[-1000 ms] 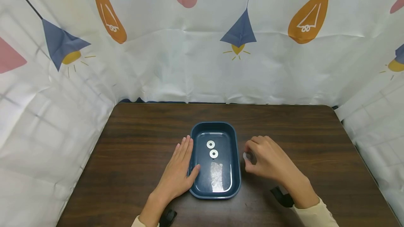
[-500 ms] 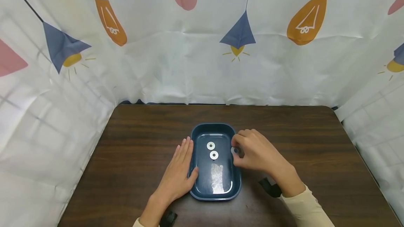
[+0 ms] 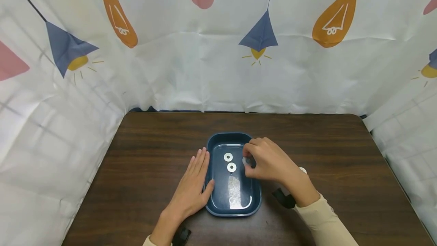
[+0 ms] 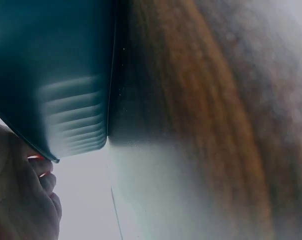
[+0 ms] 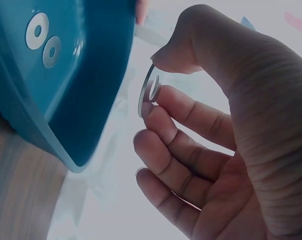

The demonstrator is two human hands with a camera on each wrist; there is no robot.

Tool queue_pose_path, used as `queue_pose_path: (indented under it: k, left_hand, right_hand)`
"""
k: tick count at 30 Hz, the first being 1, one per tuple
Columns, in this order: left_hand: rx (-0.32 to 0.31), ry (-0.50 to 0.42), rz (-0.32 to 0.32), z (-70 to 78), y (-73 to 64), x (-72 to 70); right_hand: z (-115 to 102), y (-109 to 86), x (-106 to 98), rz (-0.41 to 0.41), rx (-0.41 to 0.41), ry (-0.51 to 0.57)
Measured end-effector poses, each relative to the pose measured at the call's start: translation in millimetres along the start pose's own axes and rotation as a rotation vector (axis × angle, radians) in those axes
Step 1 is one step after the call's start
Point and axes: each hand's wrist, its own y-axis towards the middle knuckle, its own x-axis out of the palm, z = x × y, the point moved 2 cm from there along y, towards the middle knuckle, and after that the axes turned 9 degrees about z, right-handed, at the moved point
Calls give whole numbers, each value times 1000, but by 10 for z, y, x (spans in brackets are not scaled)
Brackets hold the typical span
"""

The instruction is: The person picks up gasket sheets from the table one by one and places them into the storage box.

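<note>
1. Resting against left side of tray point(image 3: 222, 196): left hand point(image 3: 192, 188), fingers straight.
2. Right hand point(image 3: 268, 159) pinches flat ring point(image 3: 244, 161) over tray's right half; thin edge grip could slip, dropping it.
3. Two rings point(image 3: 231, 164) on tray floor; a drop might knock them.

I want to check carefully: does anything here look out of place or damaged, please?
Nothing looks spilled or damaged. One small white object shows past the right wrist, outside the tray, whereas two washers lie inside; it is mostly hidden, so I cannot identify it.
</note>
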Motion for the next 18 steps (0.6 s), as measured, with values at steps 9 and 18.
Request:
queue_pose_path:
  k: [9,18]
  left_hand:
    - [-4,20,-29,-12,10,4]
    - [-23,26,-60,-25,11,27]
  right_hand:
    - [-5,128,74,-80,6,54]
    - [-20,246,177,-152,3,113]
